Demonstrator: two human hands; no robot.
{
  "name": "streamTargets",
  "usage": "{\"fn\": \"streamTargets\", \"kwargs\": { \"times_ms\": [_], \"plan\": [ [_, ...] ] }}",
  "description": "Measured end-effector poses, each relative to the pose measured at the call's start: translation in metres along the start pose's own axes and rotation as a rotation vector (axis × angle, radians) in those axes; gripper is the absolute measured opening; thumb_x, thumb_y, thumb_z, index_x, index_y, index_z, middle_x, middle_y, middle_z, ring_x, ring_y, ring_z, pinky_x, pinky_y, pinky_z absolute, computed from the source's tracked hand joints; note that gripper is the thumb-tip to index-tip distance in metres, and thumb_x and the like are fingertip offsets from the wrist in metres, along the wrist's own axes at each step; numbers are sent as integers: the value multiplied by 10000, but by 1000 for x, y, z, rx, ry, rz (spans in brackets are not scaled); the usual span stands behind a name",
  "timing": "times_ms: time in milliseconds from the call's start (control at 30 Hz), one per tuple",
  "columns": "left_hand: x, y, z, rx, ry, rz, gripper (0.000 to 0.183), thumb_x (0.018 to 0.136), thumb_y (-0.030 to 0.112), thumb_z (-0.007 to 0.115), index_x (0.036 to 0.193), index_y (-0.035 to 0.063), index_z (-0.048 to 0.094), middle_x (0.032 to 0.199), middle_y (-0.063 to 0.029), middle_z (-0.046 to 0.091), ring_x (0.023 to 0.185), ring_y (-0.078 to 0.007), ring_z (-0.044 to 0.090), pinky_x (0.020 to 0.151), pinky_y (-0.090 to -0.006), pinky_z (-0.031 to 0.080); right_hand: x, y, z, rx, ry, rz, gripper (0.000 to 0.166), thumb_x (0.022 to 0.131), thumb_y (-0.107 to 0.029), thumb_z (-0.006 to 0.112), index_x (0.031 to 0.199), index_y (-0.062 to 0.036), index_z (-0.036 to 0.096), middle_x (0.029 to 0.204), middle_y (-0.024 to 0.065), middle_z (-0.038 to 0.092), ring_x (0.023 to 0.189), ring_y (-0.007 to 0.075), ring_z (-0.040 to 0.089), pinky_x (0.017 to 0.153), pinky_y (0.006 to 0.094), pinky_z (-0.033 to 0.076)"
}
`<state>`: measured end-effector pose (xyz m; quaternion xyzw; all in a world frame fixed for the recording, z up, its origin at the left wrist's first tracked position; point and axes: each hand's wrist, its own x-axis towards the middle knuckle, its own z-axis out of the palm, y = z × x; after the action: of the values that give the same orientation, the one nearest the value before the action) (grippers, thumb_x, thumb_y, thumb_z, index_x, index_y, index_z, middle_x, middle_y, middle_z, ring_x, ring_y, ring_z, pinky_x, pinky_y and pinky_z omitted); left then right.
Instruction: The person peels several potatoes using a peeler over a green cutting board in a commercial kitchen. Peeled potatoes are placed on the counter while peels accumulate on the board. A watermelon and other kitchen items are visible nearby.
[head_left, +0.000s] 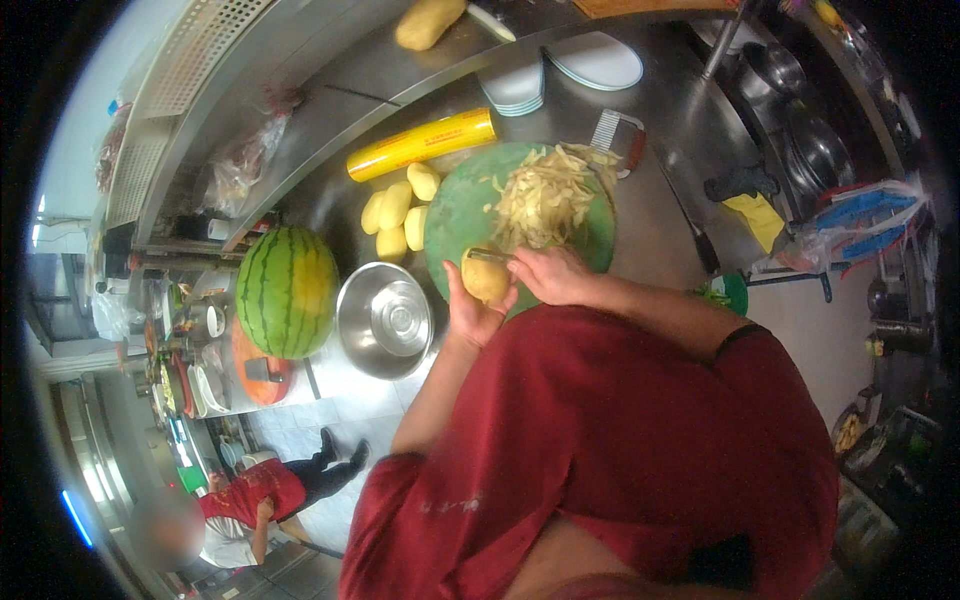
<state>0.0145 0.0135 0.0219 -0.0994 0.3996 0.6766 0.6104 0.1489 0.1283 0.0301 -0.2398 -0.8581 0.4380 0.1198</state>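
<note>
My left hand holds a potato over the near edge of a round green chopping board. In my right hand is a peeler, its head lying against the potato's far end. A heap of potato peelings covers the right part of the board. Several peeled potatoes lie on the metal counter just left of the board. Closer to my left forearm stands a steel bowl with nothing visible inside it.
Left of the bowl is a whole watermelon. A yellow roll of wrap lies behind the potatoes, with stacked white dishes farther back. A crinkle cutter rests right of the peelings. Another person stands at far left.
</note>
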Motion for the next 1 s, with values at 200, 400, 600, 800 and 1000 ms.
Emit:
{"fn": "streamTargets", "kwargs": {
  "times_ms": [200, 400, 600, 800, 1000],
  "plan": [
    [9, -2, -24, 39, -224, -38, 709, 866, 698, 325, 1235, 120, 504, 1083, -98, 580, 875, -232, 558, 642, -314, 460, 5, 14, 12, 35, 35, 108, 276, 944, -303, 456, 927, -43, 548, 806, 206, 620, 712, 395, 600, 656, 480, 467],
    [1, 1, -18, 20, -342, -11, 762, 848, 727, 323, 1290, 121, 458, 1132, -119, 559, 903, -248, 564, 674, -343, 486, 10, 38, 24, 171, 98, 194, 264, 939, -266, 457, 910, -25, 560, 768, 186, 621, 723, 365, 612, 663, 454, 466],
    [-2, -1, 1, -27, -130, 54, 745, 858, 696, 365, 1337, 129, 416, 1248, -74, 525, 1057, -223, 545, 791, -354, 477, 3, 4, 2, 96, 56, 20, 261, 939, -291, 468, 922, -47, 560, 771, 175, 621, 699, 352, 610, 640, 459, 464],
    [8, -5, -19, 254, -117, 104, 667, 859, 599, 500, 1298, 100, 434, 1252, -76, 527, 1103, -232, 529, 864, -381, 470, 0, 4, 0, 22, 23, 60, 279, 941, -304, 469, 930, -41, 560, 768, 174, 616, 673, 362, 600, 623, 460, 465],
    [7, -4, -29, 206, -310, 103, 608, 860, 509, 535, 1285, 85, 442, 1203, -117, 556, 1017, -271, 568, 814, -381, 486, 3, 52, 25, 88, 52, 209, 292, 937, -318, 476, 898, -39, 554, 818, 238, 602, 802, 424, 589, 693, 480, 461]
  ]
}}
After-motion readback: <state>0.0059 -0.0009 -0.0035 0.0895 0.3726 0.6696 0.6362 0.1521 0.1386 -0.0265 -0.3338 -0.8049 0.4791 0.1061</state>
